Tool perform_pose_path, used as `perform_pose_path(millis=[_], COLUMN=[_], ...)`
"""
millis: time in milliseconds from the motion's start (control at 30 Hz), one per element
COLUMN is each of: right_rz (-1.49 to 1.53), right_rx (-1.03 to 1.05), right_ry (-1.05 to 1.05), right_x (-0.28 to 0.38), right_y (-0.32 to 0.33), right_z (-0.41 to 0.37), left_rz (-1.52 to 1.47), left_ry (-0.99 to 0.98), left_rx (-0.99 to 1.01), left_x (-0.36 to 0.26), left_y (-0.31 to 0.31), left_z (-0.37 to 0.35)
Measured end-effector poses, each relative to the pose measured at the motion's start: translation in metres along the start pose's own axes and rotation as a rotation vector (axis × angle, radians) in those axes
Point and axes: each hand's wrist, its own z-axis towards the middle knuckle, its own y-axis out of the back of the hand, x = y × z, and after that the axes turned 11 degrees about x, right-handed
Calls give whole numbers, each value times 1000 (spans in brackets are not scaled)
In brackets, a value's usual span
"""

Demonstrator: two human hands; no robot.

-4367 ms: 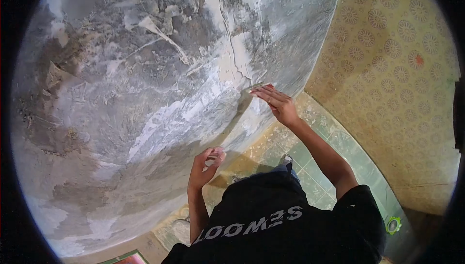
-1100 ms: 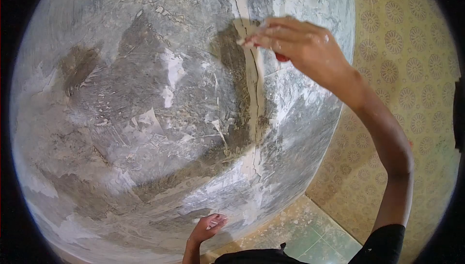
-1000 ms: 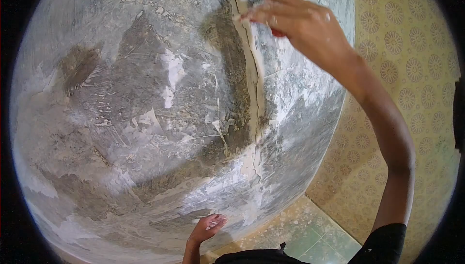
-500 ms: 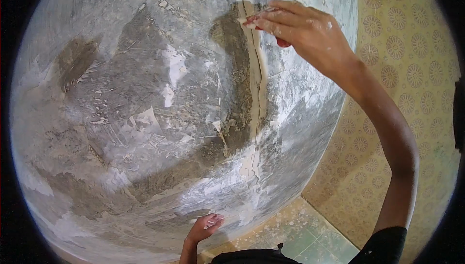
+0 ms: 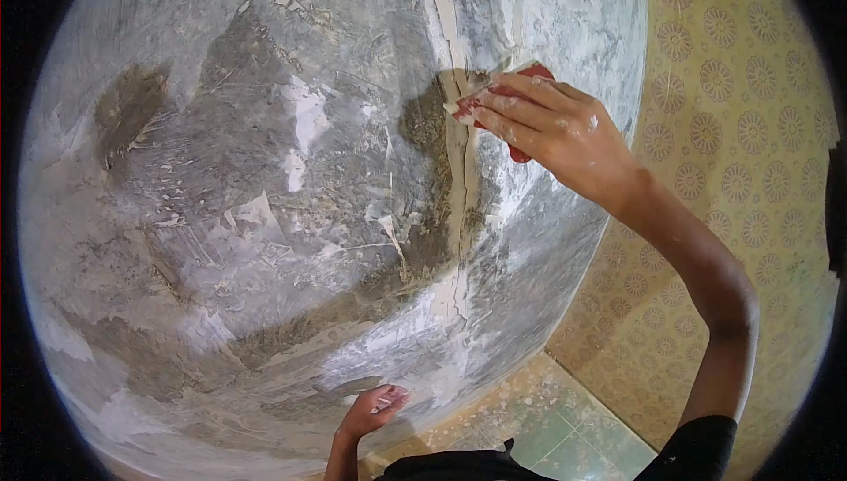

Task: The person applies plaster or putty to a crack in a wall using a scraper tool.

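Red scraper clamped in right hand, blade edge on cream seam upper centre; left hand curled, grip unclear; plaster wall open leftward.

- The right hand carries white, powdery flecks across its knuckles and along its fingers.
- From that hand's wrist the arm runs bare to a black short sleeve, well away from the hand.
- The left hand shows pale dust at its fingertips; the forearm below it is bare.
- Just beside the left forearm lies a black top, its upper edge creased.
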Motion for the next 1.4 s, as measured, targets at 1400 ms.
perform_pose_path(millis=[1400], right_rz=[1572], right_rx=[-319], right_ry=[-1129], right_x=[131], right_y=[-25], right_z=[-57], left_rz=[-111], left_ry=[73], left_rx=[-71], left_x=[5], left_y=[-9], left_z=[-24])
